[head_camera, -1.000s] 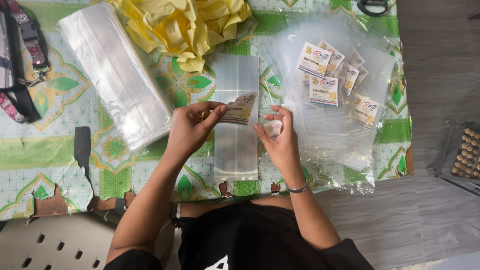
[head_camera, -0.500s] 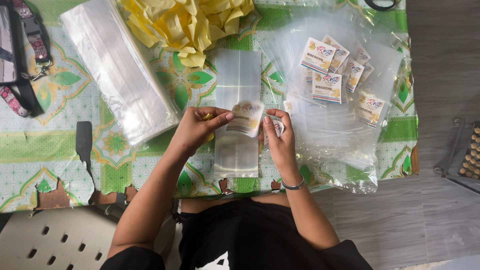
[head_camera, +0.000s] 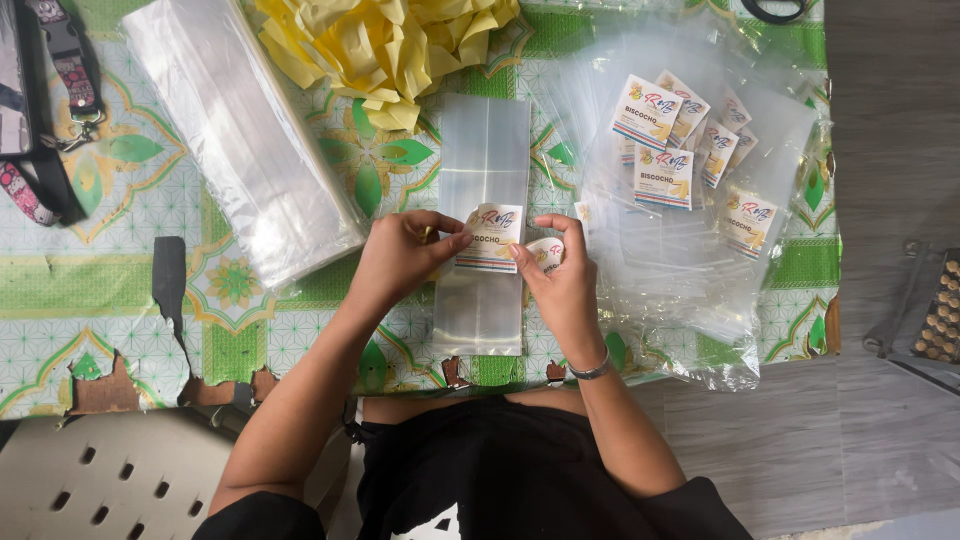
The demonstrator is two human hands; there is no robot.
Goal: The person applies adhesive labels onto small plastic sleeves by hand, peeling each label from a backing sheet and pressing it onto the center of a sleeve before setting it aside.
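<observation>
Head view, left hand (head_camera: 400, 262): pinching the left edge of a printed label (head_camera: 490, 238).
Right hand (head_camera: 560, 285): fingertips gripping the label's right edge.
Label: hovering over a clear flat bag (head_camera: 482, 225) lying mid-table.
Right: labelled bags (head_camera: 690, 170) piling.
Far: yellow paper (head_camera: 385, 45).
Left: bag stack (head_camera: 240, 135).

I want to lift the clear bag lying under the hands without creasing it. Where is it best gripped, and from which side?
Probably by its far short edge, coming from the far side of the table. The clear bag lies flat and lengthwise away from the person, its far half bare. The left hand and right hand hold a sticker label over its middle.
</observation>
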